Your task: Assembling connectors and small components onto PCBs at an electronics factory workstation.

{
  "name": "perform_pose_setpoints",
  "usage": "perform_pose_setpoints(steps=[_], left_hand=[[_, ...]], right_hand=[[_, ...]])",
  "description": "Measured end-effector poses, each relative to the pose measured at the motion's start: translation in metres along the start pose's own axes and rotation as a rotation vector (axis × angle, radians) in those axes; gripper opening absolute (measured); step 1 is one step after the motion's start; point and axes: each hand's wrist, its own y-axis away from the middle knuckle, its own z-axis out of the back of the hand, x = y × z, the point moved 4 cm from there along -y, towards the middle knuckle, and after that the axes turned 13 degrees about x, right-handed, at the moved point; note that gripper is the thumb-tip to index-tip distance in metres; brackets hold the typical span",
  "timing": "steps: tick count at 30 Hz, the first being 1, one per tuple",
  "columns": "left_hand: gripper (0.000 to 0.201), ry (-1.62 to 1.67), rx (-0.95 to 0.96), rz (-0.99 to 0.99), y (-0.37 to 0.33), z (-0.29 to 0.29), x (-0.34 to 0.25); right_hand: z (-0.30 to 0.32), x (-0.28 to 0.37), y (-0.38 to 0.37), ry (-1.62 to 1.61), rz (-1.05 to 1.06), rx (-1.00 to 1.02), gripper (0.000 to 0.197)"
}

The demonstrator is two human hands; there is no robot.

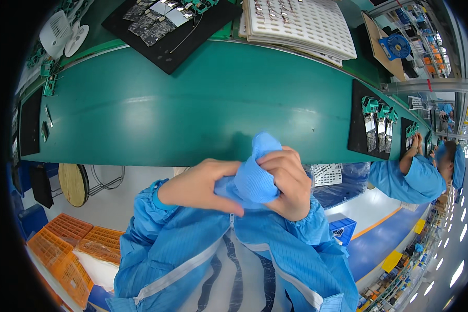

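Observation:
Between my hands, just in front of my chest, is a bunched piece of light-blue ribbed knit fabric (257, 179), which may be a glove; its full shape is hidden. My right hand (288, 182) is closed round its right side, with the fingers curled over the cloth. On the other side my left hand (205, 183) grips it, thumb near the bottom and the other fingers partly hidden by the fabric. Both wrists come out of blue work sleeves. The fabric's upper end sticks up above my hands, over the near edge of the green bench (156, 119).
Circuit boards lie on a black mat (174, 60) at the back, beside stacked white foam trays (317, 31). More boards rest on a black mat (356, 127) at right, near a co-worker (411, 177). Orange crates (62, 244) and a round stool (73, 184) stand at left.

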Motion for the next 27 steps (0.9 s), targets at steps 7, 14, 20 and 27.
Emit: perform_pose_setpoints(steps=[7,14,20,27], left_hand=[[0.046,0.273,-0.104,0.039,-0.002,-0.015,0.029],[0.035,0.813,-0.595,-0.141,0.045,0.006,0.055],[0.032,0.375,-0.628,-0.08,0.054,0.022,0.068],[0.064,0.833,-0.548,-0.295,0.042,0.02,0.086]], right_hand=[[-0.01,-0.011,-0.003,-0.333,-0.12,0.193,0.048],[-0.023,-0.074,0.006,-1.159,-0.378,-0.081,0.101],[-0.063,-0.054,0.023,-1.544,-0.435,0.317,0.065],[-0.031,-0.049,0.011,-1.627,-0.446,-0.156,0.03]])
